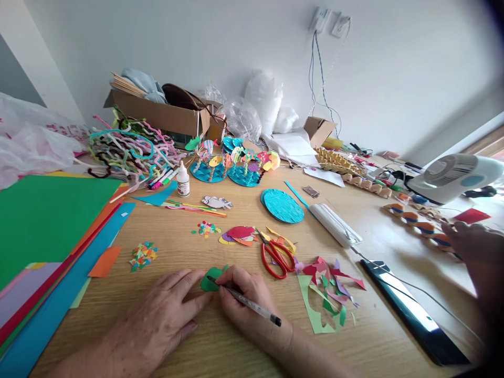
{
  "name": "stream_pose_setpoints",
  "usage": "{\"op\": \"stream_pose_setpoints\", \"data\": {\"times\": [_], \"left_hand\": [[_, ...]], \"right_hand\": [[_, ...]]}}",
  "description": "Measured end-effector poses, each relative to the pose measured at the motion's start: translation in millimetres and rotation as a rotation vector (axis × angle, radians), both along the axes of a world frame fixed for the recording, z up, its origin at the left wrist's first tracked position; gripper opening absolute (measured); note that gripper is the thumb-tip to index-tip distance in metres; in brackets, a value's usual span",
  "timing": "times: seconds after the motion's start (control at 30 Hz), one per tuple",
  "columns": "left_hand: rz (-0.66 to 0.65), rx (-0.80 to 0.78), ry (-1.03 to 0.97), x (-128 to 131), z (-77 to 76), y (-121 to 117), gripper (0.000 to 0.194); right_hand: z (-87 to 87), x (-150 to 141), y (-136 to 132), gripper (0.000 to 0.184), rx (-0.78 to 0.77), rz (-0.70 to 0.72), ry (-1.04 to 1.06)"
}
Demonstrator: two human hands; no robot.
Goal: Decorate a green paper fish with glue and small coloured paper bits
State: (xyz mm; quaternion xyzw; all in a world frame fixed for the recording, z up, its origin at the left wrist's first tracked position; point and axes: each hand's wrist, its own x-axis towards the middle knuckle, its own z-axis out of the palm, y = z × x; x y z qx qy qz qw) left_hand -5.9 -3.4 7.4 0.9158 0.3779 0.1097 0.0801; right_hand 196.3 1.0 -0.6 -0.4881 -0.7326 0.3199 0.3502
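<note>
In the head view, I see the right hand pinching a pen, its tip at a green cutout on the table between both hands. The left hand — fingers loosely spread — lies beside it.

1. This looks like a craft workspace, set up on a wood-grain table against a plain wall; whether home or studio, I cannot tell.
2. Supplies show it: coloured card, heaped pipe cleaners, glue, scissors.
3. So do cut scraps and blue bases bearing small paper fish.
4. An open box and plastic bags crowd the back.
5. Sockets, cords and a fan suggest an ordinary room.
</note>
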Motion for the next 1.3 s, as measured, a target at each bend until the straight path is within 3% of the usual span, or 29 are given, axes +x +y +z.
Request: {"op": "stream_pose_setpoints", "data": {"times": [0.23,0.5,0.73,1.0,1.3], "left_hand": [[0.016,-0.066,0.056,3,5.2,0,0.057],[0.005,-0.05,-0.029,0,-0.2,-2,0.052],[-0.037,-0.036,0.035,3,3.9,0,0.058],[-0.031,-0.004,0.063,0,-4.8,0,0.057],[-0.044,0.013,0.072,1,-2.0,0,0.048]], "right_hand": [[-0.7,1,1,0.01,0.009,-0.002,-0.025],[-1.5,0,1,0.01,0.027,0.003,-0.036],[0.2,1,0,0.01,0.016,0.017,-0.061],[-1.2,2,-1,0.011,0.04,0.014,-0.058],[1.3,3,-1,0.013,0.004,-0.009,-0.034]]}}
